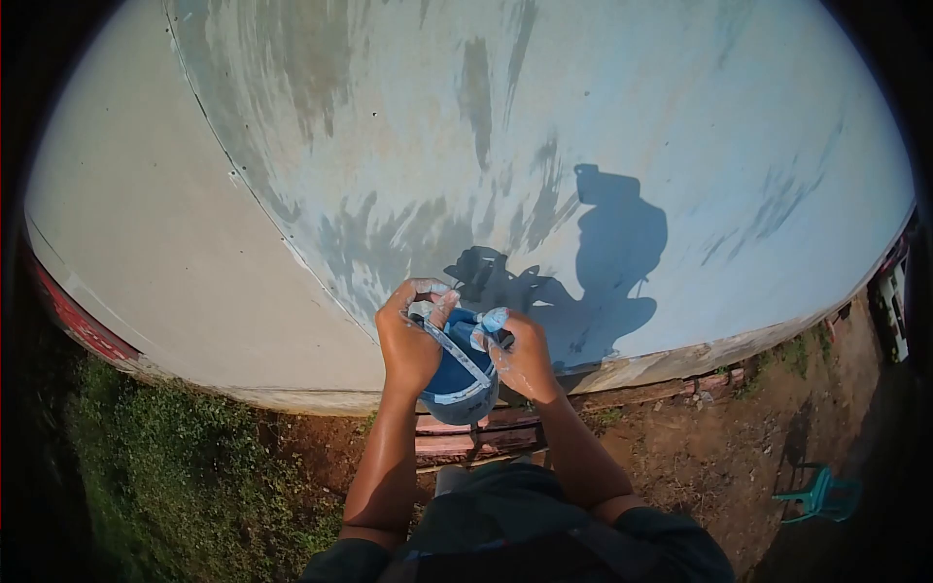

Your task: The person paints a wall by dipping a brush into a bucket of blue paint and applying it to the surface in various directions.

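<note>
My left hand [408, 335] grips the rim and metal handle of a small blue paint bucket [457, 374], held up in front of my chest. My right hand [520, 360], its fingers smeared with pale blue paint, is closed on a small dark tool handle at the bucket's right rim; what the tool is I cannot tell. Both hands are close to a large wall [544, 136] partly coated in light blue paint, with streaky grey patches. My shadow [598, 262] falls on the wall just beyond the hands.
The wall's left part [146, 243] is bare grey. Bricks [466, 437] lie at the wall's foot. Grass [175, 476] covers the ground at left, bare soil at right. A green plastic chair [821, 494] stands at the lower right.
</note>
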